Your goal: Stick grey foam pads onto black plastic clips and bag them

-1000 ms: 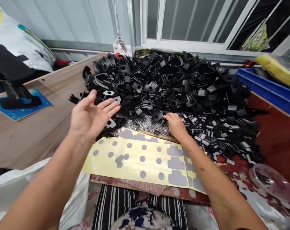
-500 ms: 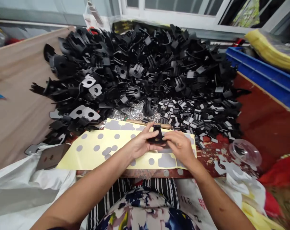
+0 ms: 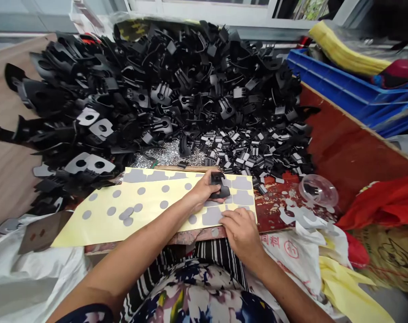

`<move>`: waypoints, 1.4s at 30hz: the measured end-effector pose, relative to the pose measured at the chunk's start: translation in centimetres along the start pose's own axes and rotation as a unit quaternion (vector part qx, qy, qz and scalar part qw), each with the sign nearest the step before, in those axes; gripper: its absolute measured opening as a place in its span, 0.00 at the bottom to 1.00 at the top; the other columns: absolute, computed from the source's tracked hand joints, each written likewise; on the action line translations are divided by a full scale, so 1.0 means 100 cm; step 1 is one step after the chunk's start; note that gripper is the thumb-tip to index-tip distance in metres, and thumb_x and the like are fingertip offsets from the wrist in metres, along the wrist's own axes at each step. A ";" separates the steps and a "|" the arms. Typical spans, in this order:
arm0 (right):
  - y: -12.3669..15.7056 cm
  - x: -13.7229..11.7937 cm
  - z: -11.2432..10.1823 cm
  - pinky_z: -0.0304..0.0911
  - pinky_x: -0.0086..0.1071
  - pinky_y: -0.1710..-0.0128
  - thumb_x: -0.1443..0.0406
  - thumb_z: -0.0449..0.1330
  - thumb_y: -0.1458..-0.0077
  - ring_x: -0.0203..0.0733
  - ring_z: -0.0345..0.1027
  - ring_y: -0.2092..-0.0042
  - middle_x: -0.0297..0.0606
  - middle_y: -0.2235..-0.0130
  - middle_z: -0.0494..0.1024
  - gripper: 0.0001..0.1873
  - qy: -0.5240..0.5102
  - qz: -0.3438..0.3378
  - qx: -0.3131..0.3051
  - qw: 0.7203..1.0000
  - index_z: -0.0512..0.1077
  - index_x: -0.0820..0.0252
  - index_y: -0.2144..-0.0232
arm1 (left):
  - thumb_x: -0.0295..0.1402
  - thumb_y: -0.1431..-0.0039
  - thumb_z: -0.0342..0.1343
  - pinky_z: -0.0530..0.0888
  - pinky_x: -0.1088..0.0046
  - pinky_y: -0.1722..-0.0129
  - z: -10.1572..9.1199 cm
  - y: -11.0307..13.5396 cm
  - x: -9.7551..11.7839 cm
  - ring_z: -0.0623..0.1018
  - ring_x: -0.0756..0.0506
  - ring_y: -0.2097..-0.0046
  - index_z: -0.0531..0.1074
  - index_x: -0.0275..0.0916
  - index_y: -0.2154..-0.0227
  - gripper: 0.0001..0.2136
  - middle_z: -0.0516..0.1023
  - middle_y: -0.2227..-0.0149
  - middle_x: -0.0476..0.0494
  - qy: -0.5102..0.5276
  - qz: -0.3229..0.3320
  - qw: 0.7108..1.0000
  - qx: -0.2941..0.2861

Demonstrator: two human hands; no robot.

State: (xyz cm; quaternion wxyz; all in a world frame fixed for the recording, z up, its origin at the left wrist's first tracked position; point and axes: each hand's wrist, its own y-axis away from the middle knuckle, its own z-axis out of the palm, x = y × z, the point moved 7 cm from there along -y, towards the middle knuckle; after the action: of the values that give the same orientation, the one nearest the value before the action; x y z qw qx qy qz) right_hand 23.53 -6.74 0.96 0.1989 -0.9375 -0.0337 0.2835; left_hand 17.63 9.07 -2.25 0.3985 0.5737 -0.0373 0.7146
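My left hand (image 3: 201, 193) is closed around a black plastic bracket (image 3: 220, 187) with a notched top, held just over the yellow backing sheet (image 3: 99, 226). Grey stickers, some round and some notched, cover that sheet. Near its right front edge, my right hand (image 3: 242, 233) is bent with its fingers together. Its fingertips meet the end of a grey notched sticker (image 3: 211, 216); what lies beneath them is hidden.
A big heap of black plastic parts (image 3: 150, 89) fills the back of the table, with small black-and-grey pieces (image 3: 247, 154) in front. To the right are a clear plastic bowl (image 3: 320, 190), white sticker scraps (image 3: 298, 215) and a blue crate (image 3: 345, 89). A wooden stick (image 3: 186, 169) lies behind the sheet.
My right hand has left the bracket and moved down toward me, to the sheet's front edge. The bracket stays in my left hand, turned a little. The view has swung right.
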 end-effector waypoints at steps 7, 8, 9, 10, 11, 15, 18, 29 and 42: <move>-0.011 -0.013 -0.053 0.68 0.34 0.52 0.72 0.62 0.42 0.42 0.73 0.54 0.34 0.58 0.79 0.10 -0.255 0.095 -0.075 0.959 0.74 0.52 0.60 | 0.24 0.56 0.70 0.80 0.69 0.72 -0.001 0.008 0.008 0.77 0.48 0.68 0.68 0.46 0.48 0.30 0.71 0.61 0.48 0.049 0.006 0.998 -0.027; -0.016 -0.002 -0.061 0.68 0.34 0.53 0.71 0.61 0.40 0.42 0.73 0.56 0.34 0.60 0.79 0.08 -0.231 0.109 -0.017 0.967 0.74 0.52 0.61 | 0.25 0.56 0.71 0.79 0.71 0.72 -0.001 0.013 0.009 0.77 0.47 0.67 0.68 0.47 0.47 0.32 0.72 0.60 0.48 0.069 0.001 0.997 -0.038; -0.021 0.011 -0.065 0.68 0.34 0.54 0.70 0.61 0.39 0.41 0.73 0.57 0.34 0.61 0.79 0.07 -0.210 0.125 0.036 0.969 0.73 0.53 0.61 | 0.27 0.54 0.73 0.78 0.73 0.71 0.000 0.018 0.009 0.77 0.48 0.66 0.69 0.47 0.46 0.32 0.73 0.59 0.47 0.092 -0.007 0.994 -0.052; -0.025 0.022 -0.066 0.68 0.34 0.55 0.69 0.61 0.39 0.41 0.73 0.59 0.33 0.62 0.78 0.06 -0.199 0.137 0.074 0.967 0.72 0.53 0.60 | 0.30 0.52 0.73 0.77 0.74 0.69 0.001 0.025 0.009 0.77 0.48 0.64 0.70 0.47 0.45 0.31 0.74 0.57 0.46 0.117 -0.013 0.991 -0.065; -0.029 0.033 -0.062 0.68 0.34 0.55 0.68 0.62 0.39 0.42 0.74 0.59 0.34 0.62 0.78 0.06 -0.200 0.144 0.096 0.964 0.72 0.53 0.59 | 0.33 0.49 0.72 0.77 0.74 0.68 0.002 0.032 0.009 0.77 0.48 0.63 0.71 0.47 0.45 0.28 0.75 0.56 0.45 0.142 -0.017 0.987 -0.074; -0.040 0.050 -0.038 0.68 0.36 0.54 0.66 0.63 0.39 0.43 0.74 0.59 0.34 0.62 0.78 0.08 -0.220 0.148 0.102 0.959 0.72 0.53 0.57 | 0.44 0.39 0.65 0.80 0.66 0.66 0.002 0.053 0.003 0.77 0.43 0.59 0.74 0.45 0.46 0.20 0.74 0.51 0.41 0.200 -0.021 0.976 -0.086; -0.042 0.046 -0.029 0.68 0.36 0.53 0.66 0.63 0.38 0.42 0.74 0.58 0.34 0.62 0.78 0.07 -0.218 0.140 0.086 0.962 0.72 0.52 0.57 | 0.45 0.37 0.63 0.80 0.65 0.68 0.005 0.058 0.000 0.77 0.44 0.62 0.73 0.47 0.45 0.19 0.72 0.53 0.42 0.215 -0.023 0.971 -0.104; -0.046 0.036 -0.025 0.70 0.34 0.57 0.66 0.62 0.38 0.42 0.75 0.60 0.34 0.63 0.78 0.05 -0.186 0.111 0.069 0.974 0.72 0.53 0.58 | 0.44 0.35 0.61 0.80 0.67 0.67 0.005 0.059 -0.003 0.75 0.46 0.63 0.72 0.47 0.44 0.19 0.71 0.54 0.43 0.212 -0.021 0.971 -0.112; -0.052 0.020 -0.024 0.72 0.36 0.60 0.69 0.59 0.40 0.44 0.76 0.63 0.35 0.63 0.78 0.12 -0.108 0.078 0.058 0.989 0.68 0.53 0.54 | 0.33 0.47 0.70 0.74 0.75 0.68 0.005 0.065 -0.003 0.74 0.46 0.60 0.68 0.47 0.47 0.26 0.72 0.56 0.47 0.048 0.087 0.995 -0.029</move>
State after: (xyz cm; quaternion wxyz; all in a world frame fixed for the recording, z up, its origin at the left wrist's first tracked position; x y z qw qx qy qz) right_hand 26.82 -2.50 3.78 0.2254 -0.8882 0.0352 0.3989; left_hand 14.04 4.19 0.27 0.3529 0.5217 -0.0885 0.7716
